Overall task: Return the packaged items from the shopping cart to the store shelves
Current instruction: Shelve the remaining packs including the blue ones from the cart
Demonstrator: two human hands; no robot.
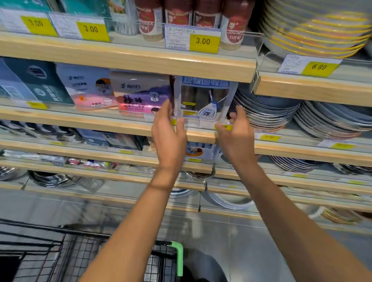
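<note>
A clear pack of dark rolled bags with a blue-and-white label (203, 99) stands upright on the second wooden shelf (92, 122), behind its clear front rail. My left hand (169, 130) touches the pack's left edge with fingers spread. My right hand (237, 134) touches its right edge, fingers curled against it. Whether either hand still grips the pack is unclear. The black wire shopping cart (58, 258) with a green handle corner (178, 256) is at the bottom left, below my arms.
Pink and purple bag packs (139, 94) stand left of the pack. Stacked plates (266, 113) sit right of it. Red-capped toothpick jars (192, 8) and yellow price tags (203, 42) fill the shelf above. Lower shelves hold more packs and bowls.
</note>
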